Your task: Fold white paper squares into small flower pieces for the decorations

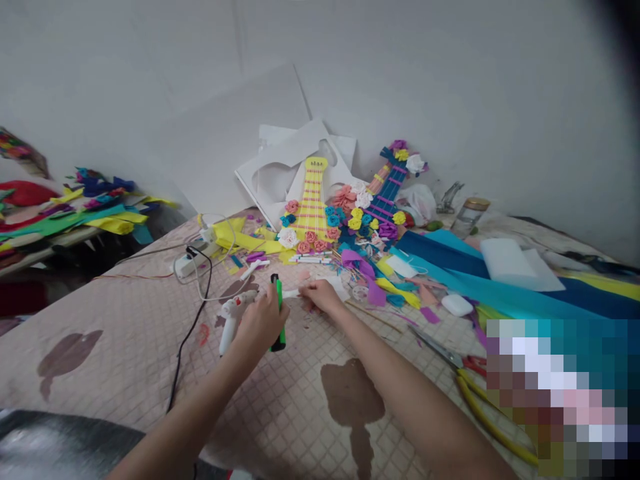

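- I work at a table (125,360) with a grid-patterned cover and brown leaf-like shapes on it; a pale grey wall (425,73) rises at the far side, with white boards (220,147) leaning there.
- My left hand (263,317) is closed around a green-and-black tool (280,339), held upright, just right of the white glue gun (229,335).
- My right hand (323,295) pinches a white strip (290,293) between nearly closed fingertips; the strip lies between my hands, and I cannot tell whether its left end touches the tool.
- Far beyond them stand a yellow paper guitar (314,207) and, right of it, a blue one (390,197), both trimmed with paper flowers.
- Any lettering on the tool is too small for me to read; the near right corner is blurred into blocks.
- The table's left edge slants away, a dark gap parting it from coloured paper (90,220) at far left.
- I have room between my forearms; a black cable (171,399) bounds me on the left, scissors (437,347) on the right.
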{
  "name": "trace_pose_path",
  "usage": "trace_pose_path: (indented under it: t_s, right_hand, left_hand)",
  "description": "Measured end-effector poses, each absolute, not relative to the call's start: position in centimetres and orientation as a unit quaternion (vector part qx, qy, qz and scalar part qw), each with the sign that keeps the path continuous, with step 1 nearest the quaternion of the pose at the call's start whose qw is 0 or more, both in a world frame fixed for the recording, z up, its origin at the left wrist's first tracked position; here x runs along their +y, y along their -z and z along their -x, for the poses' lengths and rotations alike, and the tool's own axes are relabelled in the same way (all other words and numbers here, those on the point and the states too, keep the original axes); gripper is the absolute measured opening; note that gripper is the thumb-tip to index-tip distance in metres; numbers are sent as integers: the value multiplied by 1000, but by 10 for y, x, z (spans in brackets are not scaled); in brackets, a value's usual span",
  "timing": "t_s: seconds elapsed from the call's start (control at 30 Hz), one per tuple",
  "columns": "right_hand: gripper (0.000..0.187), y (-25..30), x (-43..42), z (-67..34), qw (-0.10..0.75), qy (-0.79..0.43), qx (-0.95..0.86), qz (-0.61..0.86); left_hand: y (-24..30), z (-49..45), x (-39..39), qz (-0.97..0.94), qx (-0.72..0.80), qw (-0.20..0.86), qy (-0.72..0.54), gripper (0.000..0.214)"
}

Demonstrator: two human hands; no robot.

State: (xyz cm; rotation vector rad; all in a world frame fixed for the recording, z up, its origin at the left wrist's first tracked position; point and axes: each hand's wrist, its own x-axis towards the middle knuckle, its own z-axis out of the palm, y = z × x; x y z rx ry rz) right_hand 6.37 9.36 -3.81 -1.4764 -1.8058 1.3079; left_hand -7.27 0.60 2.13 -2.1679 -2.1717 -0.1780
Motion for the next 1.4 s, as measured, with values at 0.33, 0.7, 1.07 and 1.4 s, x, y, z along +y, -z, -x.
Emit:
trace_pose_path:
  t_s: [0.33, 0.7, 1.07, 1.4]
  right_hand:
    - [32, 42, 87, -63, 249, -413, -694, 534]
    - [26, 33, 80, -62, 274, -356, -708, 545]
    - [24, 3, 85, -95, 295, -276, -729, 553]
    - [30, 5, 74, -164, 189, -126, -848, 478]
  left_hand:
    - [-14, 56, 6, 720, -692, 48, 25, 29]
    - [-5, 54, 14, 734, -679, -6, 14, 41]
    - [-13, 53, 12, 727, -686, -14, -1, 38]
    - [-25, 43, 2, 775, -626, 44, 70, 32]
